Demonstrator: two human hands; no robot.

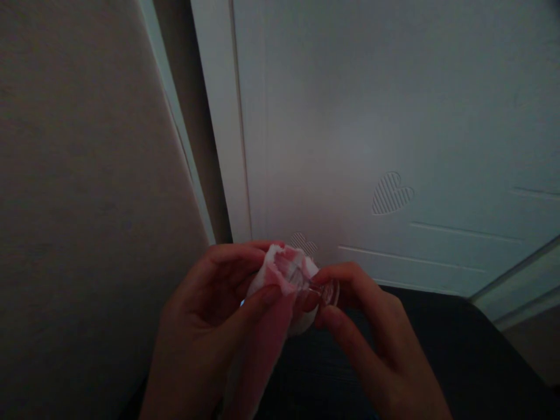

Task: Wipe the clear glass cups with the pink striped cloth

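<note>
A small clear stemmed glass (298, 278) lies on its side in front of me, its bowl partly wrapped in a soft pink and white cloth (266, 344). My left hand (210, 318) is closed on the cloth, with the thumb pressing it near the glass's bowl. A length of the cloth hangs down below that thumb. On the other side, my right hand (365, 326) pinches the glass by its stem and round foot between thumb and fingers. The folds of cloth hide part of the bowl, and the dim light blurs its details.
Behind my hands stands a white panel (332, 146) with striped heart reliefs (392, 193) and raised lines. A brownish-grey wall (87, 175) rises close on the left. Beneath my hands is a dark surface (450, 344).
</note>
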